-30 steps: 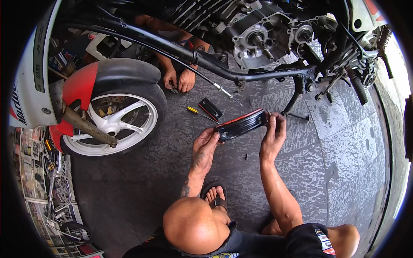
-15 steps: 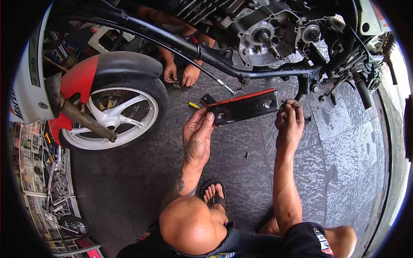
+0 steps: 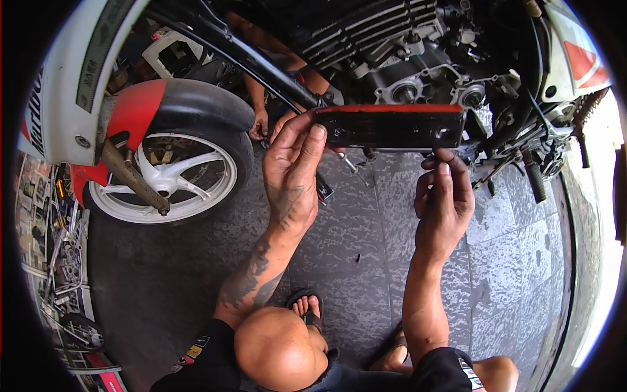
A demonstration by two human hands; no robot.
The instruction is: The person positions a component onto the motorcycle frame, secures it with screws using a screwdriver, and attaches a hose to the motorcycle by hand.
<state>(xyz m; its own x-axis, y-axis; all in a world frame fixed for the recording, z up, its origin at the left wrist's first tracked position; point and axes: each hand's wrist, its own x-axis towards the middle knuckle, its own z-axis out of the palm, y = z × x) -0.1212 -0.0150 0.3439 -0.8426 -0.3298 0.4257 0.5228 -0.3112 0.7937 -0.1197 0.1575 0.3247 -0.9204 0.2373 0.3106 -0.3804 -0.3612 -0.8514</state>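
Observation:
My left hand (image 3: 294, 176) grips the left end of a long black plate with a red top edge (image 3: 392, 129), thumb on its near face. The plate is held up in front of the engine (image 3: 418, 85), nearly level, with a hole near each end. Just below the plate's right end is my right hand (image 3: 446, 196), its thumb and fingers pinched together. Something small and dark may be between those fingertips, but I cannot make out what it is.
A motorcycle's front wheel (image 3: 163, 186) with a red and black fender stands at left. Beyond the frame tube (image 3: 255, 59), another person's hand (image 3: 259, 124) is partly visible. A small dark piece (image 3: 358, 258) lies on the tiled floor (image 3: 431, 300). Tools and parts (image 3: 65, 261) line the left side.
Both hands have risen, bringing the plate up and to the right, closer to the engine. My right hand has gone from beside the plate's right end to beneath it. The view has shifted too.

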